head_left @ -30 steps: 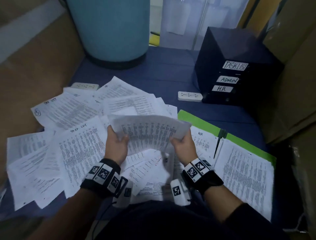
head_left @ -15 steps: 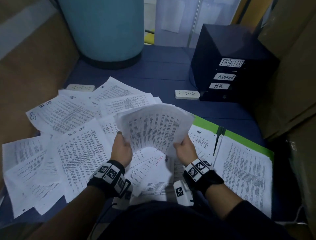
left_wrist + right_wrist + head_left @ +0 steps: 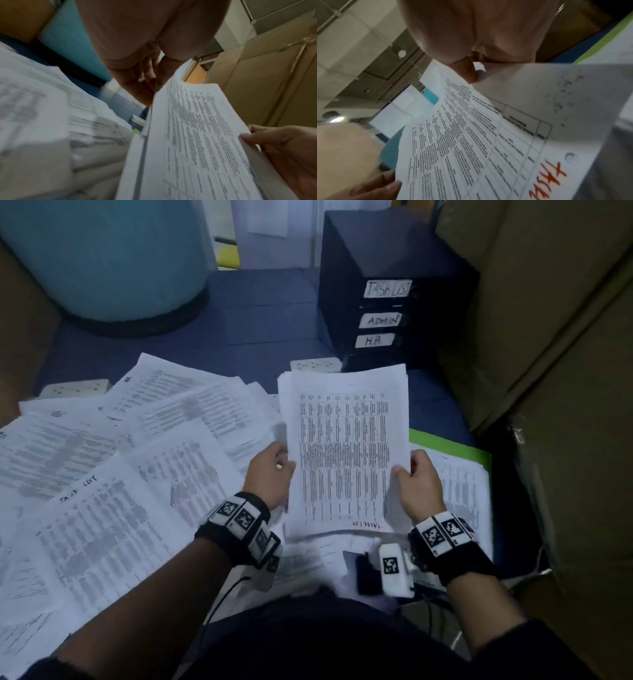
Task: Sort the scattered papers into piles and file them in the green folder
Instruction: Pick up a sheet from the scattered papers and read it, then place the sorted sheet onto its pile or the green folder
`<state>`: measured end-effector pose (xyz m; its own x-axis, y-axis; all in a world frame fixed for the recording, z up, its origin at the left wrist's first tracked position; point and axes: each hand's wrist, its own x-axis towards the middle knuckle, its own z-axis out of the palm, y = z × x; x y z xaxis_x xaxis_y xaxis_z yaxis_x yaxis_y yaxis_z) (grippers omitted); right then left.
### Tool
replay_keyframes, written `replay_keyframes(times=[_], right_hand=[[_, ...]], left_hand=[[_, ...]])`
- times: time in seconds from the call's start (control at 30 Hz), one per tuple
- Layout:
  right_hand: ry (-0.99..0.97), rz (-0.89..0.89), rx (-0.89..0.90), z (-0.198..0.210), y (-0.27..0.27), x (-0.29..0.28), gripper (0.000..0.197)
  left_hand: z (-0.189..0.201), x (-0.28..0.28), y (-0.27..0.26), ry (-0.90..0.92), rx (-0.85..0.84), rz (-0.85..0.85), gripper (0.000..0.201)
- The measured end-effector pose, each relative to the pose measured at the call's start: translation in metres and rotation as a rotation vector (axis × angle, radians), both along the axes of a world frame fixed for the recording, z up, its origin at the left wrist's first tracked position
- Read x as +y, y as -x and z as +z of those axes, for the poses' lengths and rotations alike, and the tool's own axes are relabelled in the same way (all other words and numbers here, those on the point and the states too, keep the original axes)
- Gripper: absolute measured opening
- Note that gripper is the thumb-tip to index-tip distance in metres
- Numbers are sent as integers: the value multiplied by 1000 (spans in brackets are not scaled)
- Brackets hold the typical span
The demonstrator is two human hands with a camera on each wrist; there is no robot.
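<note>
Dark blue work surface (image 3: 260, 313), dim light. Large pale-blue cylindrical drum (image 3: 102, 254) at far left; brown cardboard cartons (image 3: 565, 320) stacked along the right side.

Black three-drawer file cabinet (image 3: 387, 268) at far centre-right, white handwritten labels down its front: top one blurred, then "ADMIN", then "HR".

Loose white printed sheets (image 3: 113, 474) fanned over the left half of the surface, overlapping; one reads "TASK LIST" by hand. Text motion-blurred.

Flat green folder (image 3: 452, 445) lies open on the right, mostly covered by printed pages; only its far edge shows, just behind the right hand.

Squared-up stack of white printed tables (image 3: 342, 453) held off the surface, roughly upright in portrait, between both hands. Red handwriting at its near edge, upside down to the head view; right wrist view shows red letters but the word is cut off.

Left hand (image 3: 270, 474) grips the stack's left edge, thumb on the front. Right hand (image 3: 418, 484) grips the right edge, thumb on the front, fingers behind.

Two white power strips (image 3: 317, 365) on the surface: one in front of the cabinet, the other (image 3: 75, 387) at far left by the loose sheets.
</note>
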<state>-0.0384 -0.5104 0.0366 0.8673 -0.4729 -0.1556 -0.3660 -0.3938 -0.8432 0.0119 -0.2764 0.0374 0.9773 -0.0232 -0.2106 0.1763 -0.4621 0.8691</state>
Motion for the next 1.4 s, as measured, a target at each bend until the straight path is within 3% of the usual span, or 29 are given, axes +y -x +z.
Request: replay_keyframes(times=[0.17, 0.33, 0.5, 0.6, 0.7, 0.87, 1.1, 1.3, 1.4], right_hand=[[41, -213, 156, -16, 42, -68, 9], [81, -377, 308, -40, 74, -107, 27], [102, -348, 462, -57, 88, -120, 51], [228, -353, 472, -54, 85, -119, 56], [281, -297, 389, -46, 72, -109, 46], [202, 64, 250, -34, 23, -54, 25], [175, 538, 227, -25, -45, 96, 25], [200, 899, 263, -32, -60, 238, 24], [264, 996, 361, -41, -58, 297, 40]], left_hand=[[-18, -82, 3, -8, 133, -217, 28], [-37, -140, 17, -37, 301, -382, 44], [-51, -153, 27, -169, 360, -540, 52], [-47, -138, 26, -79, 387, -485, 49], [-39, -110, 20, 83, 357, -406, 38], [-24, -32, 12, 181, 215, -167, 25], [-14, 118, 28, 76, 76, 264, 25], [-34, 240, 65, -155, 204, 530, 36], [-47, 284, 83, -192, 309, 603, 45]])
